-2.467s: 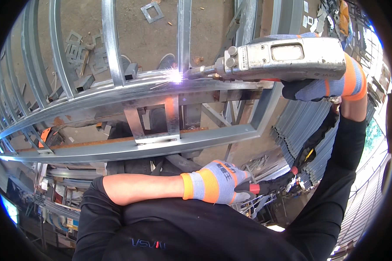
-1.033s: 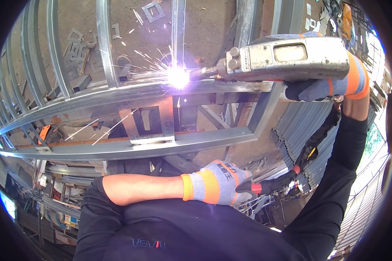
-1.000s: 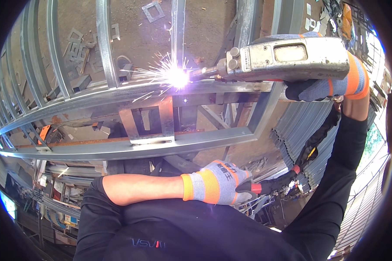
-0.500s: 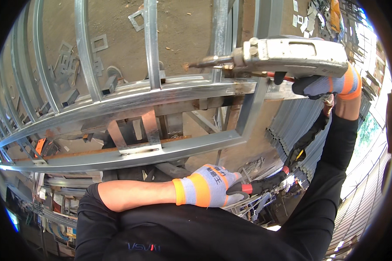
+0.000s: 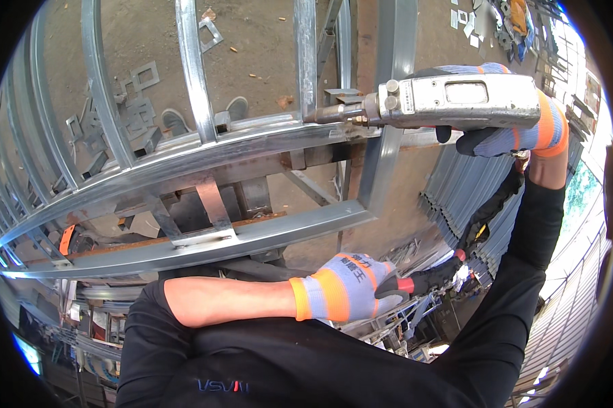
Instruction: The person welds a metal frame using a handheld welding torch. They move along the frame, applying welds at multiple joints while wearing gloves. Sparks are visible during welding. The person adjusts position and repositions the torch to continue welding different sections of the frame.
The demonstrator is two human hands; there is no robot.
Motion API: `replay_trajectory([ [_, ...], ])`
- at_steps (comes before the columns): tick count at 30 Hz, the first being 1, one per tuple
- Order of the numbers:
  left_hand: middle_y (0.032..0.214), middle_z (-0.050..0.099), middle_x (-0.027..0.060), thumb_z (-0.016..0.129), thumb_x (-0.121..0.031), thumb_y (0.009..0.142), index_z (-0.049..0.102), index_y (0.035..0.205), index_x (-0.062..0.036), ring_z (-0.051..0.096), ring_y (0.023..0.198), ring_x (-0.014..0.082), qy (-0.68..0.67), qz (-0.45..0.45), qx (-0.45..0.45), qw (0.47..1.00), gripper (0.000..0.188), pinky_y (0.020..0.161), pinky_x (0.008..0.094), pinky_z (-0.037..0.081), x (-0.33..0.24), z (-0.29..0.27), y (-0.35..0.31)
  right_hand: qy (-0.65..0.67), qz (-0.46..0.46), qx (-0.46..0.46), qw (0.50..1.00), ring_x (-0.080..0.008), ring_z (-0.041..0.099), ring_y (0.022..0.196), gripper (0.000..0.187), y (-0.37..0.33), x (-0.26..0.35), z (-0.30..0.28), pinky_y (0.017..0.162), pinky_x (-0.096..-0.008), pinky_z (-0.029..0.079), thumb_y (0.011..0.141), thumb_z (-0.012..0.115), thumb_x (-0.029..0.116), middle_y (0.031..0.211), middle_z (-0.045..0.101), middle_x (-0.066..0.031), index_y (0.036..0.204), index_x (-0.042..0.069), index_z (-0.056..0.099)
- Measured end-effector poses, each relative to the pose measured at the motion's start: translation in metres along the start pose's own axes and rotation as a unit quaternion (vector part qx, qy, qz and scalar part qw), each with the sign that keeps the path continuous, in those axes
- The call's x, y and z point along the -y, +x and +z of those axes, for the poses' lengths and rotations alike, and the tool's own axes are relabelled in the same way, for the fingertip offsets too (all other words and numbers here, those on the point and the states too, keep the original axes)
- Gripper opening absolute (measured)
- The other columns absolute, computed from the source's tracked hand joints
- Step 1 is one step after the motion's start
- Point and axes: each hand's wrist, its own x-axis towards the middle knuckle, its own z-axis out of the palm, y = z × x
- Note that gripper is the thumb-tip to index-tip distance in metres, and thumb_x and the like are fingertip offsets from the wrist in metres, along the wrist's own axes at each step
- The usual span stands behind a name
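In my right hand (image 5: pixel 514 139), in a blue-and-orange knit glove, is a silver handheld welding gun (image 5: pixel 486 100), held level above the metal frame. Its narrow nozzle (image 5: pixel 340 113) points left, with the tip at the foot of an upright bar (image 5: pixel 305 54) where it meets the frame's upper rail (image 5: pixel 252 141); whether they touch I cannot tell. Close to my body, my left hand (image 5: pixel 337 289), gloved alike, closes around a thick black cable (image 5: pixel 432 275) with a red band. The cable runs up to the right toward the gun.
A lower rail (image 5: pixel 299 221) and an end post (image 5: pixel 381 166) edge the frame near me. Beyond the bars, grey shoes (image 5: pixel 176 121) and square metal plates (image 5: pixel 144 76) are on the ground. Stacked corrugated metal lengths (image 5: pixel 449 183) lie to the right.
The nozzle tip has shifted from between two bars to the foot of one bar. The frame sits further left in view, and my left hand appears slightly further right, still gripping the cable.
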Motion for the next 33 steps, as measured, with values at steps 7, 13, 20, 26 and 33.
replay_trajectory([
  [7, 0.085, 0.070, 0.0192, 0.065, -0.054, 0.097, 0.065, 0.111, -0.0053, 0.068, 0.084, 0.0416, -0.036, 0.052, 0.003, 0.998, 0.051, 0.075, 0.0496, 0.052, -0.027, 0.001, 0.024, -0.064, -0.037, 0.007, 0.997, -0.0336, 0.068, 0.120, 0.082, 0.000, -0.008, -0.005, 0.098, -0.0430, 0.057, 0.069, 0.097, 0.009, 0.142, 0.065, -0.0185, 0.144, 0.005, 0.063],
  [13, 0.086, 0.071, 0.0200, 0.063, -0.056, 0.098, 0.064, 0.118, -0.0011, 0.069, 0.085, 0.0405, -0.007, 0.078, 0.003, 0.997, 0.058, 0.076, 0.0493, 0.053, -0.052, 0.003, 0.029, -0.021, 0.006, 0.037, 0.999, -0.0298, 0.068, 0.120, 0.080, -0.005, -0.015, -0.020, 0.101, -0.0423, 0.056, 0.075, 0.094, 0.011, 0.139, 0.067, -0.0168, 0.147, 0.004, 0.060],
  [20, 0.091, 0.072, 0.0230, 0.060, -0.049, 0.100, 0.061, 0.112, 0.0010, 0.072, 0.089, 0.0399, 0.019, 0.070, 0.041, 0.997, 0.051, 0.079, 0.0479, 0.055, -0.049, 0.000, 0.022, -0.062, -0.072, 0.048, 0.994, -0.0317, 0.067, 0.126, 0.076, 0.005, -0.017, -0.023, 0.107, -0.0419, 0.053, 0.077, 0.093, 0.014, 0.142, 0.065, -0.0172, 0.146, 0.007, 0.061],
  [26, 0.087, 0.071, 0.0224, 0.060, -0.049, 0.100, 0.061, 0.111, -0.0001, 0.072, 0.087, 0.0398, 0.004, 0.060, 0.039, 0.997, 0.050, 0.076, 0.0485, 0.054, -0.052, -0.008, 0.026, -0.068, -0.200, 0.050, 0.976, -0.0341, 0.066, 0.127, 0.077, 0.024, -0.028, -0.029, 0.107, -0.0418, 0.052, 0.076, 0.094, 0.018, 0.144, 0.064, -0.0177, 0.145, 0.006, 0.062],
  [33, 0.078, 0.069, 0.0192, 0.057, -0.055, 0.102, 0.061, 0.112, 0.0002, 0.071, 0.077, 0.0385, 0.013, 0.078, 0.026, 0.997, 0.056, 0.071, 0.0492, 0.054, -0.047, 0.003, 0.022, 0.000, -0.132, 0.047, 0.990, -0.0329, 0.066, 0.127, 0.076, 0.015, -0.023, -0.023, 0.108, -0.0421, 0.051, 0.076, 0.094, 0.019, 0.145, 0.063, -0.0171, 0.144, 0.006, 0.063],
])
